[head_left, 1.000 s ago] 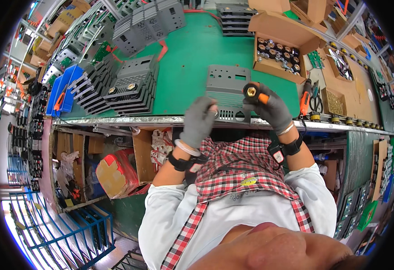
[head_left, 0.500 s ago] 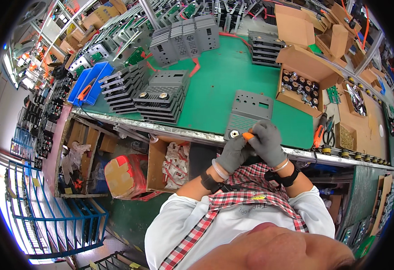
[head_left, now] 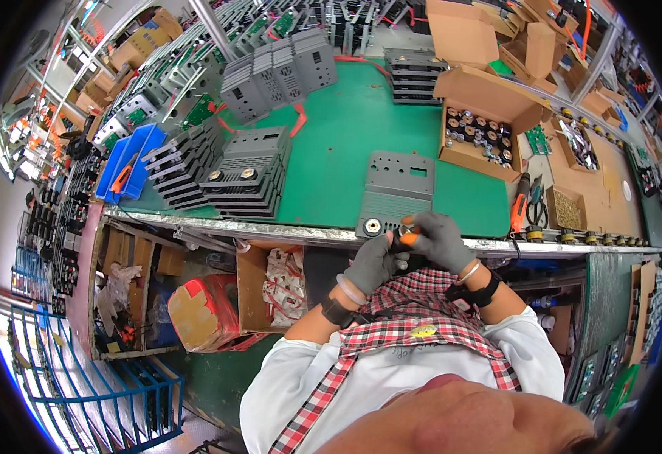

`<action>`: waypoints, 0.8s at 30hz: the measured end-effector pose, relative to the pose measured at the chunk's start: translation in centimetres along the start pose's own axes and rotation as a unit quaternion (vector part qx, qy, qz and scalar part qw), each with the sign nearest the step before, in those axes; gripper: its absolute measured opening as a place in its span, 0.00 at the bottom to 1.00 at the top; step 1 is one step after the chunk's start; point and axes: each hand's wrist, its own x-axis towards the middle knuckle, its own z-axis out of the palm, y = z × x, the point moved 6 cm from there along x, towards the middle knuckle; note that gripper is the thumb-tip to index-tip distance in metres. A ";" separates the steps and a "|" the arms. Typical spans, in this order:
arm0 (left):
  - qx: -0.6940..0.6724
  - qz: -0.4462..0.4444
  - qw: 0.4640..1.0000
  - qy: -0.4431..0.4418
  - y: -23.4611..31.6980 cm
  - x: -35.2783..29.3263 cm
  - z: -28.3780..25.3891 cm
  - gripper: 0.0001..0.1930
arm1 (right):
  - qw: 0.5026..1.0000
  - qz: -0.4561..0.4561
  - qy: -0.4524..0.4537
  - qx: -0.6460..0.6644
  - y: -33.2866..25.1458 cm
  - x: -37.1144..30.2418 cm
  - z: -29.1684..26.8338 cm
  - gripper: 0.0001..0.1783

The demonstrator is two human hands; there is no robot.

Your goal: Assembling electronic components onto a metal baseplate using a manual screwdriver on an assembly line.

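A grey slotted metal panel (head_left: 399, 185) lies flat at the front edge of the green bench mat, with a brass-coloured nut on a round fitting (head_left: 373, 226) at its near left corner. Just in front of that corner, my two grey-gloved hands meet. My left hand (head_left: 372, 265) is closed, its thumb and fingers pinching a small dark part (head_left: 399, 240). From the other side my right hand (head_left: 440, 240) closes on the same part, with orange showing at its fingertips. The gloves hide most of the part, so its exact kind is unclear.
An open carton (head_left: 482, 170) of black fittings with nuts stands right of the panel. Nearby are an orange-and-black screwdriver (head_left: 520, 208), scissors (head_left: 535, 208) and a box of small screws (head_left: 567, 208). Stacked grey panels (head_left: 251, 163) and a blue bin (head_left: 130, 163) stand left.
The view has shifted, so bench items appear further left. My right-hand fingers have changed position around the part, and its dark body now shows between my hands. The panel stays on the mat.
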 end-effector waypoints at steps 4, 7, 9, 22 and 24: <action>0.029 -0.004 0.999 -0.023 -0.4 -0.5 0.5 0.17 | 0.995 -0.038 -0.033 -0.087 -1.4 -0.3 0.6 0.14; -0.011 -0.023 0.999 -0.023 -0.4 -0.8 0.6 0.17 | 0.993 -0.076 -0.048 -0.078 -2.1 -0.6 0.8 0.15; 0.004 -0.020 0.998 -0.059 -0.5 -0.9 0.8 0.19 | 0.993 -0.087 -0.032 -0.071 -2.5 -0.7 0.4 0.14; -0.044 0.032 0.998 -0.006 -0.6 -0.8 -1.5 0.22 | 0.990 -0.116 -0.020 -0.075 -1.6 0.3 0.5 0.18; 0.025 -0.005 1.000 -0.019 -1.0 -1.0 -1.6 0.22 | 0.998 -0.031 -0.037 0.039 -0.3 1.7 0.0 0.18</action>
